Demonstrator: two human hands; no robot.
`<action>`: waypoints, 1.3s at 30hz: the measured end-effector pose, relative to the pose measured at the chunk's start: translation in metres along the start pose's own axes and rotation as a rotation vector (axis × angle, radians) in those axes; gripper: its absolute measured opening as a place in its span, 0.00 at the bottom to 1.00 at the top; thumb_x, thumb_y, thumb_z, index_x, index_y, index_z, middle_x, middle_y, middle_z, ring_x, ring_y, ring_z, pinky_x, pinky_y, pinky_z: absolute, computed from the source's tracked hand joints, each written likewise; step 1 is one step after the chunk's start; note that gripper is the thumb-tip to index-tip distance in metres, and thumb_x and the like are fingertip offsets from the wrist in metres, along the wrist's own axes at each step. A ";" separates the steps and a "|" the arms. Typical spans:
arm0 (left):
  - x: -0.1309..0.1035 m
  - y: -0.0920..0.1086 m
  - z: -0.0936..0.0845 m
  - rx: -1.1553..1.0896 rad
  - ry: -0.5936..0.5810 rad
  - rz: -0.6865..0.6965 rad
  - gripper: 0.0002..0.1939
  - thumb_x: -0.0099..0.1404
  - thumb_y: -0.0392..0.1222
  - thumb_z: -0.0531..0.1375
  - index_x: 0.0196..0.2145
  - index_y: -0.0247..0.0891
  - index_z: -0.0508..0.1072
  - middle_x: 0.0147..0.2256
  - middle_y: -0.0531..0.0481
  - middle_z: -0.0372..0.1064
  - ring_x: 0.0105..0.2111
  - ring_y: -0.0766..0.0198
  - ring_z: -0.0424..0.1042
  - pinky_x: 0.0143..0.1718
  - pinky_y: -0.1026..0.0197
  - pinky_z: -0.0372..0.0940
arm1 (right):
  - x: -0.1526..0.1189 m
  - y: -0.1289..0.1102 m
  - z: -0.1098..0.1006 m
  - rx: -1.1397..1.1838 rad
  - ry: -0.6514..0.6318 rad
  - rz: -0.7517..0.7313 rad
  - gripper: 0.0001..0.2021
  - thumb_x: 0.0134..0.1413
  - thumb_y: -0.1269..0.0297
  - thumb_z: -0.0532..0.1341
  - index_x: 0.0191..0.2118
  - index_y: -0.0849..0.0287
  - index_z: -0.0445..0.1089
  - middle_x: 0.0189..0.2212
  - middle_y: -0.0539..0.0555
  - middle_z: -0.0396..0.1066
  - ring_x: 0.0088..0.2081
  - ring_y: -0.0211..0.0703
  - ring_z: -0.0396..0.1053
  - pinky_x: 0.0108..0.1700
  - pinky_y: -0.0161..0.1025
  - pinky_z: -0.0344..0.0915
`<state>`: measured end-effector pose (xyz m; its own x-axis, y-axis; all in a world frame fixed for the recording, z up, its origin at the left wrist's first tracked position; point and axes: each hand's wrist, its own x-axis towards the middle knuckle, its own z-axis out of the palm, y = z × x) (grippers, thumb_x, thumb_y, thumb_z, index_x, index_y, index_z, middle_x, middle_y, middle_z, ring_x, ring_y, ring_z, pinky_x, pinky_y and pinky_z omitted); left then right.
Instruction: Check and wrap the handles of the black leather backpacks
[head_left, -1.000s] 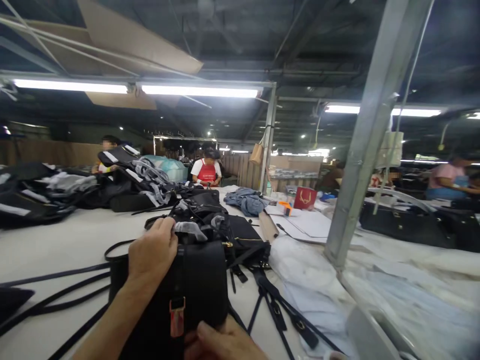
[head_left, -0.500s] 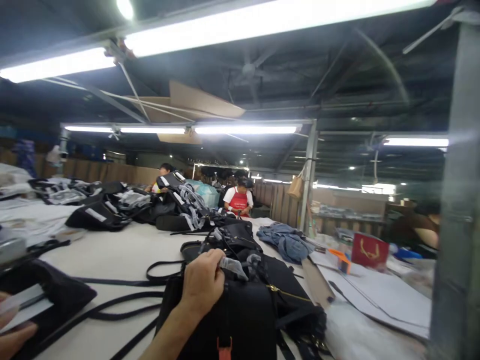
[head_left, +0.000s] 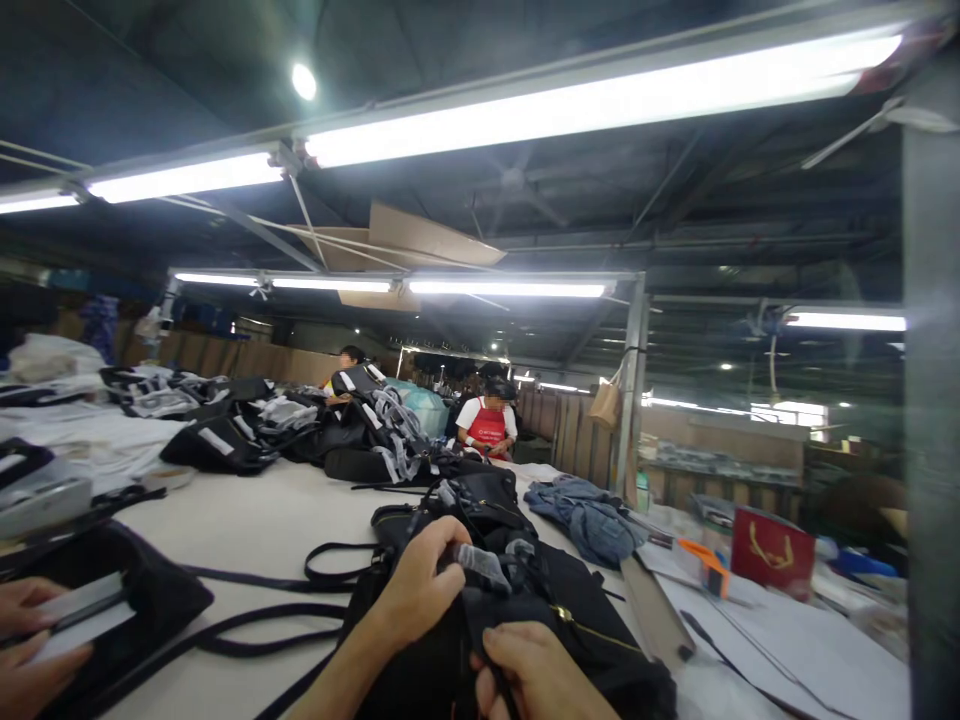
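Several black bags lie on the pale table (head_left: pixel 247 520). My left hand (head_left: pixel 426 585) is closed at the top of the nearest black bag (head_left: pixel 405 660), beside a handle wrapped in clear plastic (head_left: pixel 484 567); its fingertips are partly hidden. My right hand (head_left: pixel 525 668) pinches a black strap (head_left: pixel 487 625) on the front of this bag, just right of my left hand. A gold zipper (head_left: pixel 592 630) shows on the black bag to the right. Long black straps curve across the table at the left.
At the far left another person's hands (head_left: pixel 45 635) hold white strips at a black pouch (head_left: pixel 142 580). More bags are heaped behind (head_left: pixel 225 440). Blue cloth (head_left: pixel 589 515), an orange tool (head_left: pixel 701 568), a red box (head_left: pixel 772 550) and a metal post (head_left: pixel 934 400) stand right.
My right hand has come into view and closed on the strap. My left hand stays at the bag's top. The camera view has tilted up, so the scene sits lower and further right.
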<state>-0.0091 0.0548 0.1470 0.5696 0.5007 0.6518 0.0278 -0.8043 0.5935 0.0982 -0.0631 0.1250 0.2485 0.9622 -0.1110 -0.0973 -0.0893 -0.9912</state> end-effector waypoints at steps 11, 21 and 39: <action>0.008 -0.004 0.006 -0.220 0.034 -0.237 0.14 0.62 0.49 0.51 0.23 0.40 0.62 0.21 0.56 0.59 0.22 0.64 0.61 0.25 0.62 0.57 | 0.040 0.009 0.016 0.219 0.126 -0.299 0.25 0.36 0.45 0.70 0.33 0.61 0.68 0.22 0.48 0.72 0.12 0.28 0.59 0.11 0.26 0.51; 0.005 0.022 0.013 -0.090 0.366 0.078 0.12 0.66 0.42 0.49 0.33 0.40 0.70 0.34 0.47 0.67 0.36 0.58 0.67 0.42 0.58 0.61 | 0.015 0.001 0.007 0.085 -0.059 -0.141 0.28 0.32 0.41 0.69 0.30 0.61 0.66 0.19 0.49 0.72 0.16 0.34 0.68 0.18 0.29 0.62; -0.031 0.005 -0.003 -0.533 -0.088 -0.615 0.13 0.49 0.44 0.62 0.32 0.34 0.71 0.24 0.53 0.70 0.23 0.67 0.71 0.24 0.66 0.66 | 0.019 0.004 -0.020 -0.261 -0.119 -0.309 0.09 0.46 0.65 0.63 0.34 0.62 0.76 0.25 0.50 0.74 0.27 0.37 0.70 0.27 0.30 0.65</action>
<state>-0.0296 0.0363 0.1309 0.6428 0.7580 0.1102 -0.0257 -0.1225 0.9921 0.1217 -0.0506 0.1178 0.1133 0.9756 0.1878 0.2153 0.1605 -0.9633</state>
